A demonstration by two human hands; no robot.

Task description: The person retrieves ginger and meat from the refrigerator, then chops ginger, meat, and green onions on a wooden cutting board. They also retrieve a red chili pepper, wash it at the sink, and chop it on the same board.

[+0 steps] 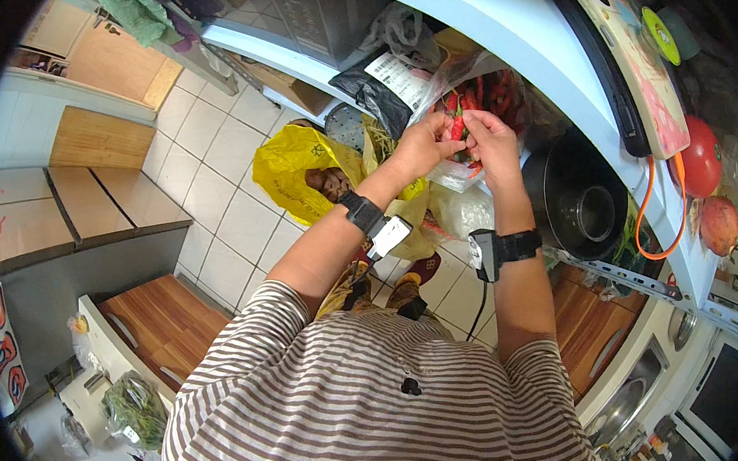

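Note:
A red chili pepper (458, 126) with a green stem is pinched between my two hands. My left hand (423, 147) has its thumb and fingers closed at one side of it. From the other side my right hand (491, 136) grips it with thumb and forefinger. Just beyond and below the hands, several more red chili peppers (502, 91) fill a clear plastic bag (471, 68), partly hidden by my fingers. A black plastic package with a white label (396, 81) lies beyond my left hand.
A yellow bag (279, 172) holding brown lumpy produce (329, 184) stands left of my left forearm. Close to my right wrist is a black pot (552, 191). A pale blue shelf edge (581, 77) curves along the right, with a tomato (705, 158) and an orange cord (640, 235).

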